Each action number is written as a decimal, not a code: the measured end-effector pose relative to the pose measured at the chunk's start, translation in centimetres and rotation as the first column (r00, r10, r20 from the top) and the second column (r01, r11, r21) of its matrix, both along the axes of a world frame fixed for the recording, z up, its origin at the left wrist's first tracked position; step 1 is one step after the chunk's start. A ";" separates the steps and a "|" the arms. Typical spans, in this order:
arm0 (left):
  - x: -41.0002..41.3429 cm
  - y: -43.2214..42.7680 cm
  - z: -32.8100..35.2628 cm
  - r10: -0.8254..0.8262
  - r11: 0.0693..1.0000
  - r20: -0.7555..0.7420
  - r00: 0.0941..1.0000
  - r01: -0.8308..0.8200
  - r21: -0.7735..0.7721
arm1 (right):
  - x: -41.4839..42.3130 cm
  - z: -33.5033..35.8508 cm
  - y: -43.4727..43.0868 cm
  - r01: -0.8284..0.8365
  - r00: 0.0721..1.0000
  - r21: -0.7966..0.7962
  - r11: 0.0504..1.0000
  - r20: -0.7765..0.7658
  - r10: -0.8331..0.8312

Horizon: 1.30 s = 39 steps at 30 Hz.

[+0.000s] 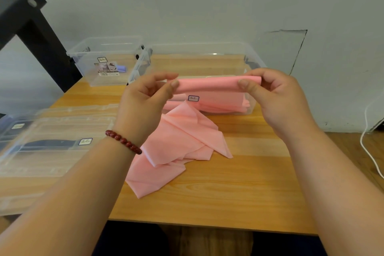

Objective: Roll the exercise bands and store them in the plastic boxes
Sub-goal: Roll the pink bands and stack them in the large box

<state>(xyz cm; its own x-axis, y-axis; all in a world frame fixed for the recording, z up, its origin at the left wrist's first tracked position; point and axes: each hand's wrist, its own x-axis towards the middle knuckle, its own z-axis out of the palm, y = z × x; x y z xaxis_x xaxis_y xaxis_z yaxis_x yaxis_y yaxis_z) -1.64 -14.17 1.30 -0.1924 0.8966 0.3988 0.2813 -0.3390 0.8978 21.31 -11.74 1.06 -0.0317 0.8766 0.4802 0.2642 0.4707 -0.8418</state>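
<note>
A pink exercise band (207, 84) is stretched flat between my two hands, above the table. My left hand (145, 97) pinches its left end and my right hand (276, 97) pinches its right end. The rest of the band (176, 151) hangs down and lies crumpled on the wooden table. Behind it stands a clear plastic box (199, 52) with pink bands folded inside. A second clear box (104, 48) stands at the back left with a small purple item in it.
Clear plastic lids and a box with a dark band (47, 143) lie at the left. A black frame (31, 18) rises at the far left. A white cable (367, 147) runs down at the right. The table's front edge (207, 226) is near me.
</note>
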 end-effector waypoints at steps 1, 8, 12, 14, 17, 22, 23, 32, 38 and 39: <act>0.0 0.0 0.0 -0.008 1.000 -0.003 1.000 0.008 0.000 | 0.0 0.0 0.0 0.005 1.000 -0.001 1.000 0.004 -0.005; 0.3 -0.4 0.1 -0.049 0.998 -0.004 0.999 0.049 -0.033 | 0.1 -0.2 0.1 0.019 1.000 0.002 1.000 -0.016 -0.019; 0.4 -0.3 0.2 -0.004 1.000 -0.033 0.999 0.004 -0.018 | 0.1 0.1 -0.1 -0.023 1.000 0.040 0.999 -0.016 0.024; 0.4 -0.3 0.3 0.006 1.000 -0.040 0.999 -0.006 -0.009 | 0.2 0.3 -0.3 -0.059 0.998 0.024 0.998 -0.023 0.059; 0.5 -0.2 0.3 -0.016 1.000 -0.026 1.000 0.016 -0.011 | 0.2 0.4 -0.4 -0.040 0.999 0.020 0.999 -0.027 0.041; 0.6 0.1 0.3 -0.052 0.999 -0.030 0.998 0.051 -0.014 | 0.1 0.7 -0.4 0.004 0.998 0.010 1.000 -0.067 -0.003; 0.7 0.1 0.3 -0.043 0.999 -0.021 0.999 0.043 -0.010 | 0.1 0.7 -0.5 0.008 0.998 0.010 1.000 -0.067 -0.007; 0.4 -0.2 0.4 0.060 0.997 -0.045 0.997 -0.058 0.045 | -0.1 1.1 -0.5 -0.009 0.996 0.017 1.000 -0.088 0.011; 0.7 -0.5 0.8 0.041 0.999 -0.010 0.999 -0.041 0.013 | -0.3 0.9 -0.6 -0.066 0.996 -0.037 0.997 -0.070 0.063; 0.7 -0.5 0.8 0.029 1.000 -0.005 1.000 -0.029 0.009 | -0.3 0.9 -0.6 -0.057 0.997 -0.030 0.998 -0.063 0.055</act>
